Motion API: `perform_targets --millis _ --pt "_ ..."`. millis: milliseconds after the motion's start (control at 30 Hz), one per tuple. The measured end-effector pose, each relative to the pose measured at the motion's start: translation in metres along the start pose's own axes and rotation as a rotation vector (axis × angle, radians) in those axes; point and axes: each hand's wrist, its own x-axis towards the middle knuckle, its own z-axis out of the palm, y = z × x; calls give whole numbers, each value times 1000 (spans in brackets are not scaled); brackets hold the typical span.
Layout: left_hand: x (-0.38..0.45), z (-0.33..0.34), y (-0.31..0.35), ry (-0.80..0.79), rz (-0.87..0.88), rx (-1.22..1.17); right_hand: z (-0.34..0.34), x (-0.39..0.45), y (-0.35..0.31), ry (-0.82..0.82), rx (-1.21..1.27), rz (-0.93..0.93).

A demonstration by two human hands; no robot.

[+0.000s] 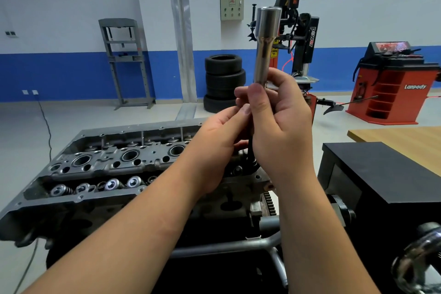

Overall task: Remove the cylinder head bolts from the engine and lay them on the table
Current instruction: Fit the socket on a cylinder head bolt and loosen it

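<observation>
My right hand [279, 126] grips the lower end of a long chrome socket [266, 48], held upright above the engine. A dark threaded cylinder head bolt [251, 150] hangs below the socket, between my palms. My left hand [222, 145] pinches that bolt just under the socket with fingers and thumb. The grey cylinder head [107, 164] lies below and to the left, with valve springs and spark plug wells showing. Part of the wooden table [405, 143] shows at the right.
A black box [381, 174] stands right of the engine, in front of the wooden table. The engine stand's grey tubes [226, 246] run beneath. Stacked tyres [224, 81], a tyre changer [300, 38] and a red wheel balancer [391, 86] stand behind.
</observation>
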Motion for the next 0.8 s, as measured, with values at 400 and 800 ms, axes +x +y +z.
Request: perform_targets --millis 400,800 --pt "1 -2 -2 30 37 -18 4 -5 1 84 3 -28" --pt "-3 2 2 104 60 -13 4 -5 0 66 1 0"
